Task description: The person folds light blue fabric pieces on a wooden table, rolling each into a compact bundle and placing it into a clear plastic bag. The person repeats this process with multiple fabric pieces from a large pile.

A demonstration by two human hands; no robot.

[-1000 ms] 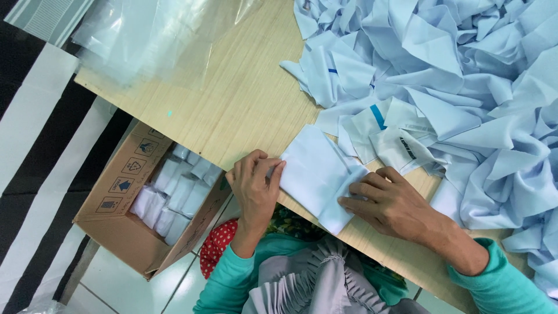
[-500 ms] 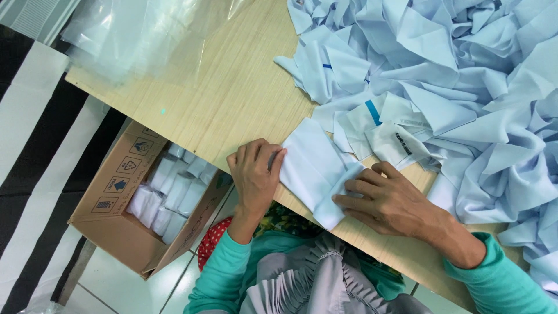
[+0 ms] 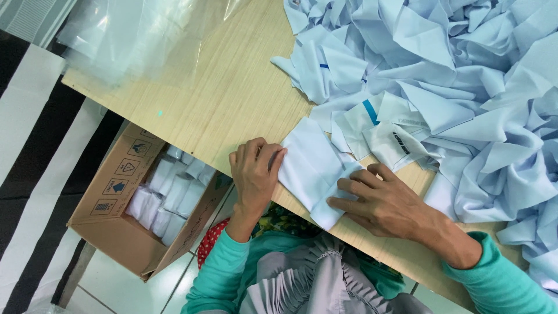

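Little moved: hands stay on folded cloth (image 3: 311,168) | left hand (image 3: 254,171) flat, released | right hand (image 3: 378,200) pressing, released

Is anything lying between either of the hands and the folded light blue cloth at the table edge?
Nothing visible does. The left hand lies flat against the left end of the folded light blue cloth, and the right hand presses on its right side. Both touch it directly on the wooden table.
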